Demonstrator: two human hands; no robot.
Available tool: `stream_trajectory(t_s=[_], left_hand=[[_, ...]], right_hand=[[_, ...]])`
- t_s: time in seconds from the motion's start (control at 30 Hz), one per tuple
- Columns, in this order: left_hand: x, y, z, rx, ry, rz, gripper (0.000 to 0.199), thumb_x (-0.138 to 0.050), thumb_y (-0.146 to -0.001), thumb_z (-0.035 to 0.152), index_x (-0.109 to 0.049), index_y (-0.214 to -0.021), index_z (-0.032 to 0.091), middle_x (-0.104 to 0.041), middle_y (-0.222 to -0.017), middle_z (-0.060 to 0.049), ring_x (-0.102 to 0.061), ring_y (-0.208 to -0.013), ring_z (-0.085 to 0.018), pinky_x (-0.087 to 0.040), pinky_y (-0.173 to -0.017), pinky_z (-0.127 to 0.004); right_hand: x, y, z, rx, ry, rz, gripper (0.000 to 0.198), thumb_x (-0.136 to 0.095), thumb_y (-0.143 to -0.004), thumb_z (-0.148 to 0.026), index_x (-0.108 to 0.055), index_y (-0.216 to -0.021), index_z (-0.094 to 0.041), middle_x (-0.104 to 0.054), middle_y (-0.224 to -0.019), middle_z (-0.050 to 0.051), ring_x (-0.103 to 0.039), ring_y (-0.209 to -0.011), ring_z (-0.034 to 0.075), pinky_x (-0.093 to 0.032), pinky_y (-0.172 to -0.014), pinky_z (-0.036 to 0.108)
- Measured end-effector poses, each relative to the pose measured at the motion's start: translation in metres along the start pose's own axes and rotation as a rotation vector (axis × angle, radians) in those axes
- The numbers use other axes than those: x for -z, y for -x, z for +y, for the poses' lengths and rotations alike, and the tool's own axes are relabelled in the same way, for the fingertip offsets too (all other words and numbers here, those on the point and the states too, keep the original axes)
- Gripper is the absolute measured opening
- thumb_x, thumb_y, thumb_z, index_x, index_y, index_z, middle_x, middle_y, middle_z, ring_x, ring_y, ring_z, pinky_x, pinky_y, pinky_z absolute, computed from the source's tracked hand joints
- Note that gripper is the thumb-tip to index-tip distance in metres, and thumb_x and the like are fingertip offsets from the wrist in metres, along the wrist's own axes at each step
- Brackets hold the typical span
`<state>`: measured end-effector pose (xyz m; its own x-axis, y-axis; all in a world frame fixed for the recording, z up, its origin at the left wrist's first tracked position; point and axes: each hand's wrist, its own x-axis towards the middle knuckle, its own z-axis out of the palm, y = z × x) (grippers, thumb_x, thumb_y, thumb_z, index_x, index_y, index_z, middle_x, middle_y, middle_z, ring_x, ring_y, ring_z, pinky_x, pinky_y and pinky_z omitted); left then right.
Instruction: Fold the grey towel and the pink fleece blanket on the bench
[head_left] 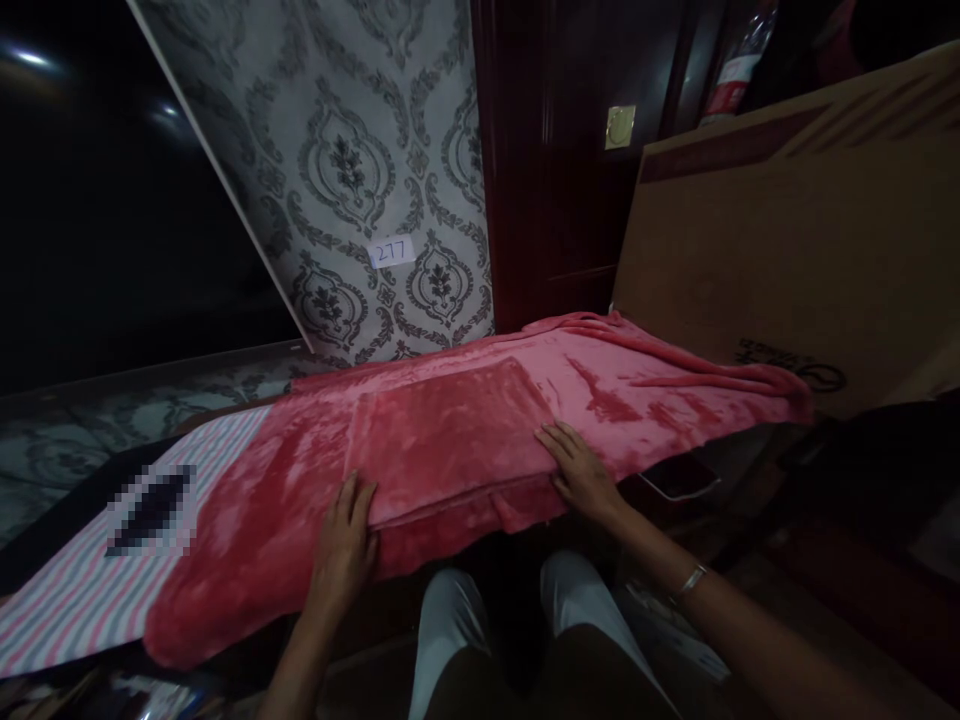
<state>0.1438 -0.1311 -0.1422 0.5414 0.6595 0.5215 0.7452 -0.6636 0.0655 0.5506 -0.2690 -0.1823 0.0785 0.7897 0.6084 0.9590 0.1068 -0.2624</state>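
Observation:
A pink-red plush blanket [247, 510] is spread over a long surface in front of me. On it lies a flat rectangular panel of the same plush fabric [450, 430], which looks folded; I cannot tell whether it is a separate piece. My left hand [346, 540] rests at the panel's near left corner, fingers stretched forward on the fabric. At the near right corner, my right hand [581, 470] lies with its fingers extended over the edge. Both hands touch cloth without visibly gripping it. The blanket's right end is rumpled and hangs over the near edge.
A striped cloth [82, 590] sticks out at the left, with a blurred dark patch on it. A large cardboard box [795, 240] stands at the right, a bottle [735, 80] behind it. Patterned wallpaper [352, 150] and a dark screen [127, 200] are at the back.

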Motion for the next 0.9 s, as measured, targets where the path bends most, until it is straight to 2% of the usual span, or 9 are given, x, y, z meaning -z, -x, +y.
stream_trajectory(t_s=[0.1, 0.2, 0.37, 0.43, 0.5, 0.57, 0.7, 0.8, 0.9], left_hand=[[-0.001, -0.001, -0.001, 0.047, -0.017, 0.017, 0.057, -0.048, -0.080, 0.010, -0.057, -0.136, 0.010, -0.050, -0.149, -0.023, -0.048, -0.139, -0.038, -0.041, -0.116, -0.056], [-0.001, 0.000, -0.003, 0.126, 0.043, 0.057, 0.056, -0.048, -0.080, 0.012, -0.056, -0.135, 0.012, -0.052, -0.146, -0.021, -0.049, -0.137, -0.036, -0.042, -0.116, -0.054], [0.007, -0.002, -0.002, 0.286, 0.245, 0.163, 0.056, -0.052, -0.080, 0.032, -0.053, -0.134, 0.014, -0.057, -0.137, -0.019, -0.055, -0.129, -0.035, -0.047, -0.111, -0.052], [0.012, -0.006, -0.002, 0.397, 0.329, 0.179, 0.061, -0.056, -0.078, 0.038, -0.052, -0.135, 0.016, -0.061, -0.132, -0.018, -0.059, -0.124, -0.035, -0.050, -0.108, -0.052], [0.015, -0.011, -0.004, 0.535, 0.438, 0.148, 0.069, -0.061, -0.075, 0.043, -0.050, -0.139, 0.019, -0.066, -0.127, -0.015, -0.064, -0.117, -0.033, -0.053, -0.103, -0.049], [0.013, -0.016, -0.006, 0.648, 0.587, 0.113, 0.081, -0.069, -0.070, 0.044, -0.046, -0.144, 0.021, -0.068, -0.125, -0.012, -0.067, -0.114, -0.032, -0.057, -0.099, -0.046], [0.005, -0.019, -0.007, 0.803, 1.070, 0.125, 0.100, -0.078, -0.061, 0.035, -0.039, -0.152, 0.024, -0.068, -0.131, -0.010, -0.069, -0.113, -0.030, -0.062, -0.091, -0.042], [0.009, -0.020, -0.004, 0.900, 1.450, 0.105, 0.089, -0.073, -0.058, 0.023, -0.050, -0.143, 0.027, -0.066, -0.137, -0.007, -0.067, -0.118, -0.031, -0.062, -0.094, -0.046], [0.021, -0.028, -0.005, 0.945, 1.694, 0.099, 0.058, -0.069, -0.060, 0.025, -0.067, -0.118, 0.024, -0.071, -0.130, -0.007, -0.062, -0.127, -0.035, -0.060, -0.098, -0.051]], right_hand=[[0.000, -0.001, 0.000, -0.002, 0.008, 0.001, 0.078, -0.045, -0.077, -0.006, -0.045, -0.154, -0.021, -0.047, -0.153, 0.009, -0.030, -0.150, 0.026, -0.033, -0.122, 0.054], [-0.001, 0.000, 0.001, -0.014, 0.022, 0.025, 0.078, -0.046, -0.078, -0.007, -0.044, -0.154, -0.021, -0.048, -0.152, 0.010, -0.032, -0.148, 0.027, -0.034, -0.122, 0.053], [0.006, 0.002, 0.000, -0.150, 0.024, 0.069, 0.080, -0.052, -0.078, -0.014, -0.041, -0.156, -0.024, -0.040, -0.158, 0.011, -0.039, -0.143, 0.029, -0.041, -0.115, 0.051], [0.013, 0.001, -0.003, -0.223, 0.038, 0.076, 0.076, -0.056, -0.078, -0.020, -0.046, -0.154, -0.023, -0.045, -0.154, 0.012, -0.047, -0.136, 0.031, -0.046, -0.109, 0.049], [0.021, -0.003, -0.006, -0.311, 0.059, 0.049, 0.074, -0.059, -0.079, -0.026, -0.049, -0.152, -0.022, -0.059, -0.137, 0.014, -0.057, -0.123, 0.032, -0.051, -0.101, 0.046], [0.028, -0.007, -0.008, -0.399, 0.055, 0.003, 0.074, -0.061, -0.080, -0.030, -0.049, -0.153, -0.024, -0.067, -0.120, 0.012, -0.063, -0.109, 0.031, -0.054, -0.093, 0.043], [0.035, -0.015, -0.006, -0.508, -0.096, -0.049, 0.079, -0.065, -0.081, -0.040, -0.044, -0.156, -0.027, -0.073, -0.107, 0.008, -0.068, -0.098, 0.031, -0.055, -0.085, 0.040], [0.037, -0.018, 0.001, -0.553, -0.328, -0.062, 0.087, -0.070, -0.076, -0.045, -0.043, -0.156, -0.023, -0.073, -0.102, 0.006, -0.069, -0.096, 0.031, -0.055, -0.085, 0.041], [0.041, -0.018, 0.007, -0.576, -0.699, -0.075, 0.093, -0.068, -0.075, -0.044, -0.036, -0.159, -0.022, -0.070, -0.117, 0.008, -0.069, -0.100, 0.027, -0.056, -0.091, 0.041]])
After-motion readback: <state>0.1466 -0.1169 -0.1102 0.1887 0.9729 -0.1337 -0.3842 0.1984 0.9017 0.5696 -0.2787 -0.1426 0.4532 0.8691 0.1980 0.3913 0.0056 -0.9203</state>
